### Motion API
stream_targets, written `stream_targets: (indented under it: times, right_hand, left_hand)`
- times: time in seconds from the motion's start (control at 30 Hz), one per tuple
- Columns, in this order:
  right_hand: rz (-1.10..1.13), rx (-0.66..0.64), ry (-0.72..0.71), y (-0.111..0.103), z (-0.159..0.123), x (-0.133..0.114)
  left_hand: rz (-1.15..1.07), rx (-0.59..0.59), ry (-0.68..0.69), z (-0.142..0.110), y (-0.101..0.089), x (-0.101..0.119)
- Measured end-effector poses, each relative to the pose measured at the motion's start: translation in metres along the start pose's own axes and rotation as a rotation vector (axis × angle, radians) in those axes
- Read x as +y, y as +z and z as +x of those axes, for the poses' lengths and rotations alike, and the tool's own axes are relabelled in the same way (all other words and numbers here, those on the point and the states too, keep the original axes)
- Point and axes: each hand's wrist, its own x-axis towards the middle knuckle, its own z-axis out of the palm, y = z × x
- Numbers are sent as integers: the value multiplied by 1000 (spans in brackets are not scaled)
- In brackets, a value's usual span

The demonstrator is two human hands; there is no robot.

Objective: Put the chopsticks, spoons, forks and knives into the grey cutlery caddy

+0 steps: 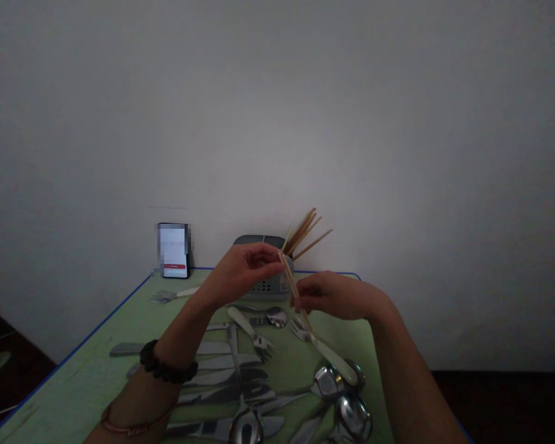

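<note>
A pair of pale wooden chopsticks [290, 279] slants between my hands, above the table. My left hand [250, 271] pinches the upper end with thumb and fingers. Lower down, my right hand [326, 295] grips the same chopsticks, its fingers partly hidden behind the hand. Behind my hands stands a grey cutlery holder [263, 288] with a perforated front and a dark top. More chopsticks [305, 229] lean out of its right side toward the wall. Below the right hand lies a fork with a white handle [335, 361], close to the chopsticks' lower tips.
Several knives [213, 364] lie under and beside my left forearm. Shiny spoons and ladles [351, 416] crowd the front right of the green table [69, 364]. Another white-handled fork [250, 330] and a spoon [276, 317] lie mid-table. A lit phone [173, 250] leans against the wall.
</note>
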Motion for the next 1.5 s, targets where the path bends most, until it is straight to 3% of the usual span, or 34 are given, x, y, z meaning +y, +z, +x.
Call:
stream_targets:
  times: [0.37, 0.73, 1.27, 1.5]
  right_hand:
    - [-15, 44, 5, -1, 1, -12]
    - [9, 63, -1, 6, 10, -9]
    - [-44, 106, 30, 5, 11, -10]
    - [-31, 117, -10, 8, 14, -5]
  left_hand:
    - [285, 18, 46, -3, -1, 13]
    - [293, 5, 67, -1, -4, 5]
    - [265, 173, 112, -1, 0, 11]
    - [228, 81, 103, -1, 0, 5]
